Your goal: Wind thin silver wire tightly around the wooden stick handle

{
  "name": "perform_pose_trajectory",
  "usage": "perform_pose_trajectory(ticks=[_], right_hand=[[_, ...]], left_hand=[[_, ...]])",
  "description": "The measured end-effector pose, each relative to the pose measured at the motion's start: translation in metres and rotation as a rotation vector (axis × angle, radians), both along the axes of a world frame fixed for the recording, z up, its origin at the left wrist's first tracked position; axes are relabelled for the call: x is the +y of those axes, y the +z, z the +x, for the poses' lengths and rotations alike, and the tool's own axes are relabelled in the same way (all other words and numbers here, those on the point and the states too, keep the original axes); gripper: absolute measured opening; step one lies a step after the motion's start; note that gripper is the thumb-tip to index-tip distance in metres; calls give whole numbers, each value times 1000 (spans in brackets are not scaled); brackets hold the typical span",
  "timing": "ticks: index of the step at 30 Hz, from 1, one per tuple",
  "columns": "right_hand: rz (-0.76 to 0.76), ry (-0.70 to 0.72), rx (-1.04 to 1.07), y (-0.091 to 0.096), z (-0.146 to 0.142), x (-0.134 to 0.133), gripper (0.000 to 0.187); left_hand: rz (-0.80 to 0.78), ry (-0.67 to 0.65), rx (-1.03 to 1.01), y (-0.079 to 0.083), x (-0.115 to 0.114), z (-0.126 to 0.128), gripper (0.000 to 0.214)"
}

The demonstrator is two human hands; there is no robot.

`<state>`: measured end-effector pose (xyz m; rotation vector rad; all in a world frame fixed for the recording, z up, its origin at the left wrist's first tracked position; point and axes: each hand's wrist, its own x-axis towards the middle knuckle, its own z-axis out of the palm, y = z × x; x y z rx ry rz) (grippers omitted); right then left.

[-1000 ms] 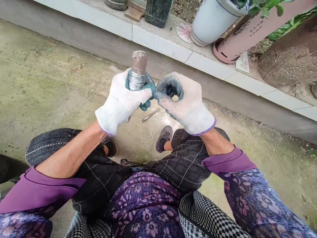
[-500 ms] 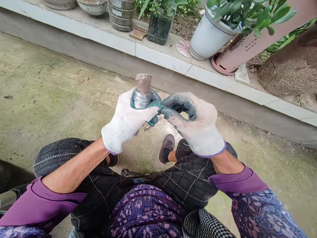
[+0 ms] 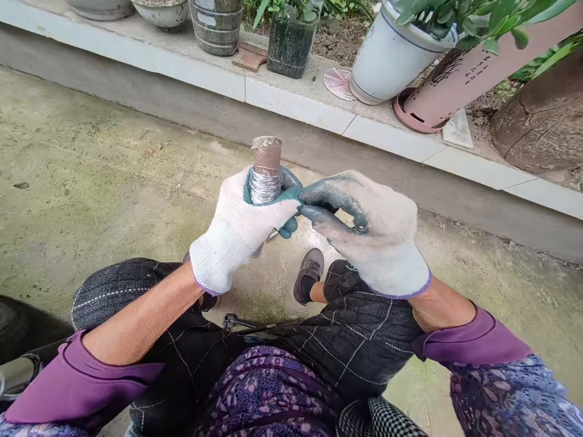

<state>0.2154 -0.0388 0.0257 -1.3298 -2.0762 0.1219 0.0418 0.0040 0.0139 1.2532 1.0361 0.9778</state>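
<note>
My left hand (image 3: 248, 212), in a white glove with a green coated palm, is closed around a brown cylinder (image 3: 266, 156) wound with thin silvery wire (image 3: 265, 187). The cylinder stands roughly upright, its rough top above my fingers. Opposite it, my right hand (image 3: 368, 224), gloved the same way, pinches with thumb and forefinger right against my left thumb tip. Whatever lies in that pinch is too small and covered to make out.
Ahead runs a low tiled ledge (image 3: 291, 109) with a glass planter (image 3: 292, 45), a white flowerpot (image 3: 392, 57), a pink pot (image 3: 460, 85) and a small wooden piece (image 3: 250, 57). Below my hands are the concrete floor (image 3: 113, 182) and a shoe (image 3: 310, 273).
Both hands have shifted slightly to the right in view, the right one a little more. The pinch at my left thumb tip persists, and the wire-wound cylinder stays in my left hand.
</note>
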Motion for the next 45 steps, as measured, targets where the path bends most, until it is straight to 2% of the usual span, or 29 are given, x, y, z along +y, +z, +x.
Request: perform_pose_trajectory(ticks=[7,10,16,20,24,28,30,32,34,35,39,43,45], right_hand=[[-37,46,117,1,12,1,7],[-172,45,291,1,15,4,4],[-518,128,863,-12,15,10,8],[-644,148,1042,-23,10,9,12],[-707,125,1094,-26,-1,6,16],[-761,126,1156,-19,-10,8,18],[-705,136,1221,-15,-7,15,20],[-559,119,1288,-13,0,24,21],[-434,71,1288,-12,7,29,19],[-417,55,1259,-13,8,29,18],[-483,74,1045,-15,1,15,7],[-344,76,709,-17,-11,1,24],[-267,70,543,-16,-12,-1,24]], left_hand=[[69,-26,-29,2,-2,5,11],[86,-74,-40,2,-2,5,12],[158,-125,16,6,-4,2,10],[205,-136,30,11,-6,-2,10],[263,-127,43,15,-6,-8,13],[261,-120,47,17,-5,-14,16],[233,-155,28,15,-5,-16,17],[193,-199,-14,11,-6,-19,17],[123,-213,-65,6,-6,-22,17],[85,-188,-94,4,-5,-24,16],[-31,-121,-223,1,1,-32,18],[-104,-210,-243,3,2,-34,14],[-130,-238,-227,4,1,-32,12]])
